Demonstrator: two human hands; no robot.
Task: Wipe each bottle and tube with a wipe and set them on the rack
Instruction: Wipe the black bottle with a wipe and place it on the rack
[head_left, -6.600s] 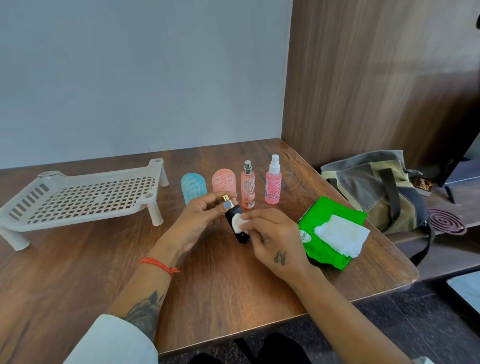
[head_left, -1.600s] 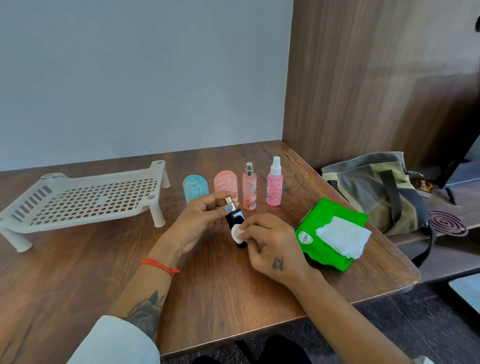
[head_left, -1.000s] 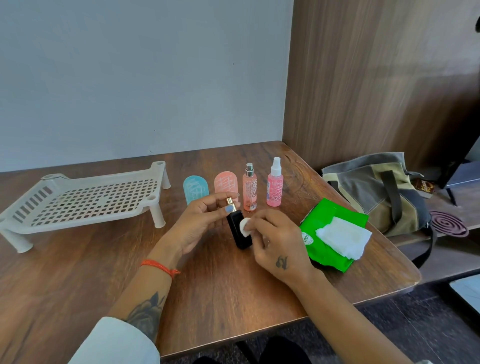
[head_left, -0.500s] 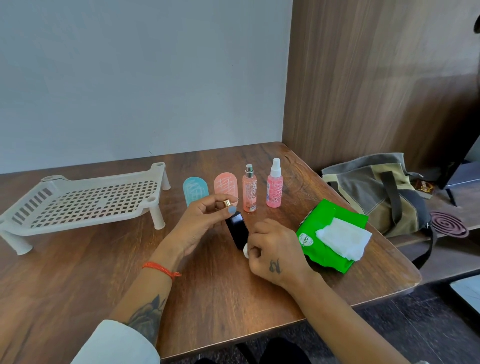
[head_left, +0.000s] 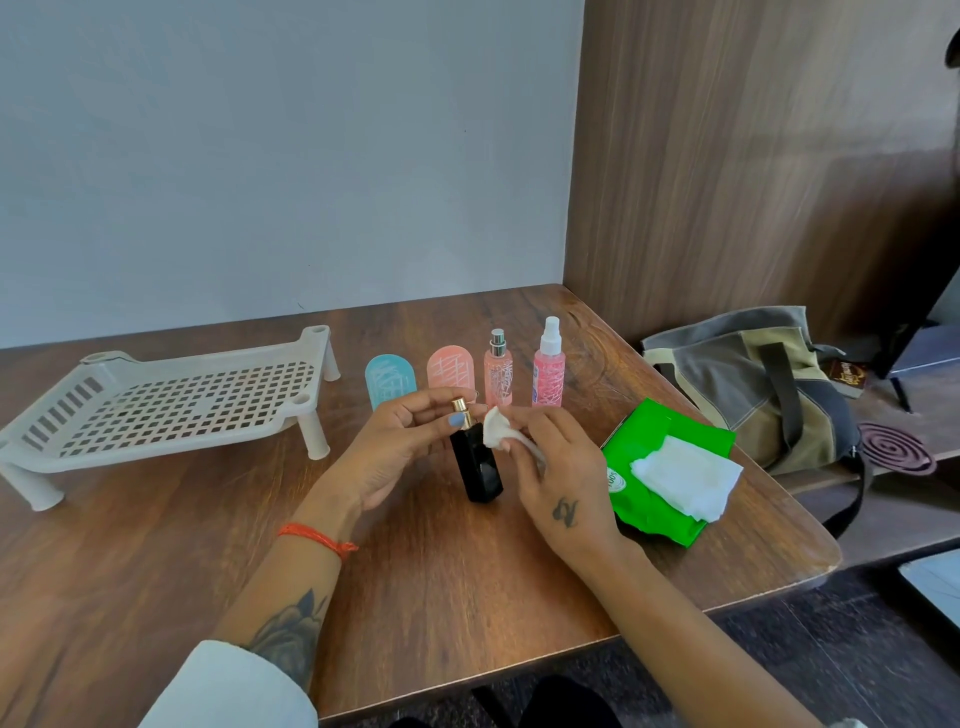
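Both hands engaged: left hand (head_left: 395, 441) pinches black bottle (head_left: 477, 465) upright by its cap; right hand (head_left: 558, 470), pinching wipe (head_left: 496, 430), is beside that grip.

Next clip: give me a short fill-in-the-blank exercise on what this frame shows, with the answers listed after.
1. The left hand pinches the ____-coloured cap of the black bottle.
2. The right hand holds a crumpled white ____ beside the bottle's shoulder.
3. The number of bottles on the white rack is ____.
4. The wipe pack at the table's right is ____ in colour.

Missing words: gold; wipe; zero; green
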